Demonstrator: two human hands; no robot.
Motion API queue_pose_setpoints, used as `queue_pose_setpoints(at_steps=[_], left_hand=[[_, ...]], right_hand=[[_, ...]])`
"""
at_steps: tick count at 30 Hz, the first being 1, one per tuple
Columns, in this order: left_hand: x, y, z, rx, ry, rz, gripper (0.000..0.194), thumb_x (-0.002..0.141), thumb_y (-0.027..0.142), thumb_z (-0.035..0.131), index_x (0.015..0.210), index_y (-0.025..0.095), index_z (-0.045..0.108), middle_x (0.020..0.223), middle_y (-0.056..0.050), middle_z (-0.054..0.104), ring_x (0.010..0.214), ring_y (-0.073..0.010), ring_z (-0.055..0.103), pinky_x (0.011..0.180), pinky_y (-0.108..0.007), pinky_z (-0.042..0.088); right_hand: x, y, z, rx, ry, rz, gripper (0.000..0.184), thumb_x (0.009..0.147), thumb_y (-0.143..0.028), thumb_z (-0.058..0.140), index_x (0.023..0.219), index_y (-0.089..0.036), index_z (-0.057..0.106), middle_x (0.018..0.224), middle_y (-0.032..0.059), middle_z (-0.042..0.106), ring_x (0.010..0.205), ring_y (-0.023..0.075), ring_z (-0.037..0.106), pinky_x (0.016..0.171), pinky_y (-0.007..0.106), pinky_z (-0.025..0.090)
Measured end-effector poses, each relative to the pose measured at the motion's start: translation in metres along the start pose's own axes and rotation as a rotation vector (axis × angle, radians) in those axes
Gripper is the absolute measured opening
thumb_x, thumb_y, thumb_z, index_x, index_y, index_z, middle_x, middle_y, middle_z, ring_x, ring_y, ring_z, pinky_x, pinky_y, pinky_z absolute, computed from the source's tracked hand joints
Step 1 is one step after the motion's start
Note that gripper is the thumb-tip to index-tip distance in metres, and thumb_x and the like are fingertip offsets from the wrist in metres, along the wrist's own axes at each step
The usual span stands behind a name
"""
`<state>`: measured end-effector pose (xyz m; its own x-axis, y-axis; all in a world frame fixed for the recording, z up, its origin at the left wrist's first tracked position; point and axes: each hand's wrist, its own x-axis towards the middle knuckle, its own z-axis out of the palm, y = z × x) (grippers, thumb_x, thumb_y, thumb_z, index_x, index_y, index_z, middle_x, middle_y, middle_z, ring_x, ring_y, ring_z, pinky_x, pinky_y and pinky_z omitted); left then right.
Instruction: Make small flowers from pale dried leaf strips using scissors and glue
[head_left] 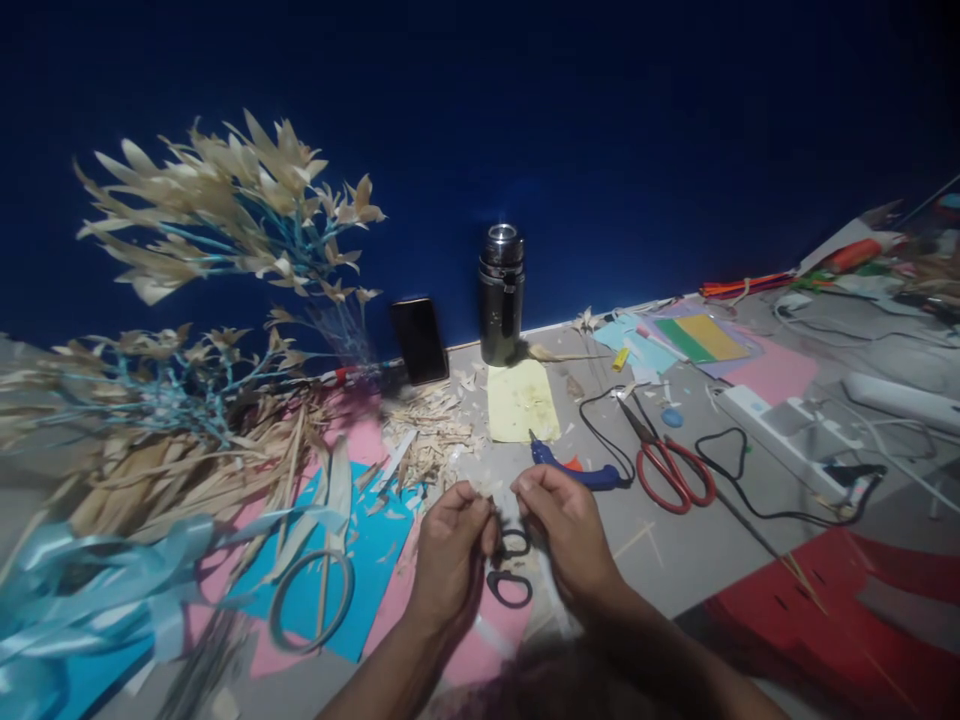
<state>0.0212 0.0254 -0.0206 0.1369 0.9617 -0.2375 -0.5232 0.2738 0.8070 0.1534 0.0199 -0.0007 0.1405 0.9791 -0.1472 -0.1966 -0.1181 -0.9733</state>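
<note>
My left hand [452,550] is closed in a pinch, thumb against the fingers, near the middle of the table. Close by on the right, my right hand [568,525] also pinches with thumb and forefinger. A small pale scrap seems to lie between the fingertips, too small and blurred to name. Below and between both hands are scissors with black handles [512,604], their blades hidden. Just beyond the right hand rests a blue glue gun [592,477], nozzle toward a yellow paper sheet [517,385]. A pale strip hangs or lies under the right wrist.
A dark flask [501,310] and a phone [418,340] stand at the back. Dried-leaf flowers [247,210], blue ribbon [82,590] and a tape roll [276,612] are left. Red-handled scissors [643,470], cables and a power strip [757,415] lie right.
</note>
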Motion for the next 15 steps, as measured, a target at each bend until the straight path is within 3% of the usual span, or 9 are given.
queue_pose_setpoints(at_steps=[8,15], left_hand=[[0.000,0.006,-0.004,0.070,0.066,0.031,0.022,0.081,0.028,0.078,0.076,0.019,0.059,0.046,0.007,0.053,0.045,-0.0080,0.042,0.050,-0.021,0.032],[0.001,0.014,0.001,0.151,0.093,0.040,0.025,0.079,0.033,0.079,0.074,0.019,0.059,0.045,0.008,0.052,0.044,-0.0079,0.043,0.048,-0.020,0.034]], right_hand=[[0.003,-0.015,-0.024,-0.211,-0.040,-0.002,0.030,0.083,-0.045,0.064,0.070,-0.018,0.057,0.060,-0.0035,0.049,0.055,0.0114,0.041,0.052,0.024,0.033],[0.006,-0.023,-0.023,-0.331,-0.187,-0.028,0.025,0.083,-0.041,0.061,0.073,-0.017,0.061,0.065,-0.0017,0.052,0.061,0.0136,0.047,0.058,0.025,0.037]])
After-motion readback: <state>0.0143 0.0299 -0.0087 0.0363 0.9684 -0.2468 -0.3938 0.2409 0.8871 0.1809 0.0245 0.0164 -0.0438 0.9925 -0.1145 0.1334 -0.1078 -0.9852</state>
